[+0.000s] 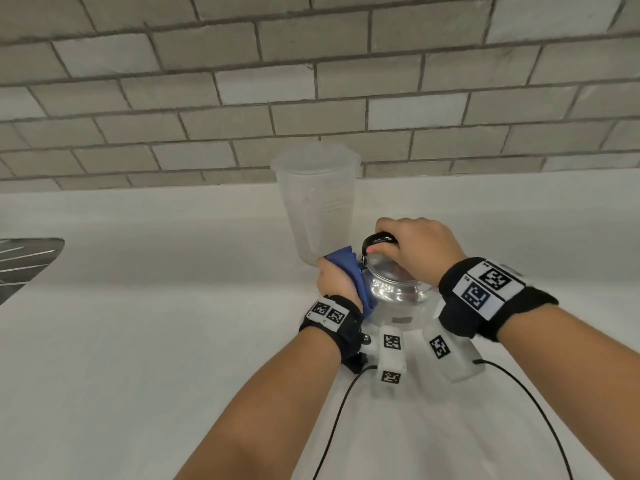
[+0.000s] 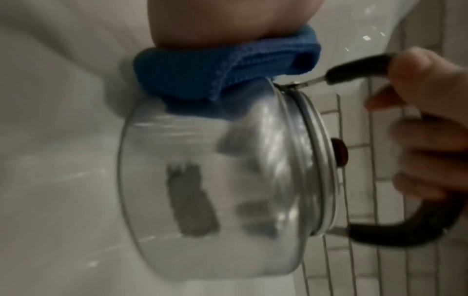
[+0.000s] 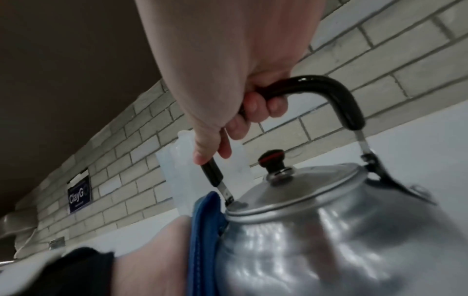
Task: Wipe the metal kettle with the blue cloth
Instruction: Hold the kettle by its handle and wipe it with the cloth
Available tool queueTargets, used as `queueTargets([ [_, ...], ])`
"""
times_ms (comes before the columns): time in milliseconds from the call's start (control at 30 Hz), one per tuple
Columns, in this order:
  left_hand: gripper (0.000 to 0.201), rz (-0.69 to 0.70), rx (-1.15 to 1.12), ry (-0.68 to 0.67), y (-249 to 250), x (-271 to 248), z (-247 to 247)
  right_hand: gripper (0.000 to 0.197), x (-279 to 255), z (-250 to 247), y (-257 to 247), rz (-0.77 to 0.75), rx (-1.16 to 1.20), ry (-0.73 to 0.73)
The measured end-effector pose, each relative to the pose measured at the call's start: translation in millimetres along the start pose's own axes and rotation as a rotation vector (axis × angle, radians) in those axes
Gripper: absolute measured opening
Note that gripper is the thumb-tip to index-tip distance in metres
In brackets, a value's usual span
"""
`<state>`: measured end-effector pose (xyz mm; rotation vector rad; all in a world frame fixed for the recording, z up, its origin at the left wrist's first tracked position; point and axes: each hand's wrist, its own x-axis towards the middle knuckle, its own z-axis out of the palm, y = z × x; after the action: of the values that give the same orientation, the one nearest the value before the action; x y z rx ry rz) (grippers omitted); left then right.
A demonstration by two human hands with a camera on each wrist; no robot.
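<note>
A shiny metal kettle [image 1: 394, 285] [image 2: 207, 180] [image 3: 329, 230] stands on the white counter, with a black arched handle [image 1: 379, 239] [image 3: 329, 86] and a dark lid knob [image 3: 273, 162]. My right hand [image 1: 415, 247] [image 3: 228, 70] [image 2: 425, 120] grips the handle from above. My left hand [image 1: 334, 277] [image 2: 215, 20] [image 3: 152, 250] holds a folded blue cloth [image 1: 346, 268] [image 2: 215, 70] [image 3: 205, 230] and presses it against the kettle's left side, just below the rim. The spout is not seen.
A tall translucent plastic pitcher [image 1: 317, 199] [image 3: 182, 170] stands right behind the kettle, close to the grey brick wall [image 1: 311, 81]. A metal sink drainer [image 1: 24, 261] sits at the far left. Black cables [image 1: 339, 410] trail from my wrists over the counter.
</note>
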<state>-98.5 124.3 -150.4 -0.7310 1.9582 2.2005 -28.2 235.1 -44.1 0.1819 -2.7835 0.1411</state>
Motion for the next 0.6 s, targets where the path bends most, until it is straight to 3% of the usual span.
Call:
queueTargets([
  [200,0.048,0.182,-0.078,-0.116,-11,-18,11,0.032,4,-7,-1,0.022,0.000,-0.090],
  [300,0.049,0.316,0.078,-0.144,-18,-26,13,0.033,7,-5,-6,0.096,0.045,-0.093],
  [467,0.053,0.329,0.337,-0.201,-22,-42,10,0.033,17,-1,-4,0.203,0.121,-0.146],
  [600,0.047,0.447,0.410,-0.220,-25,-44,1,0.033,17,-4,0,0.214,0.182,-0.138],
])
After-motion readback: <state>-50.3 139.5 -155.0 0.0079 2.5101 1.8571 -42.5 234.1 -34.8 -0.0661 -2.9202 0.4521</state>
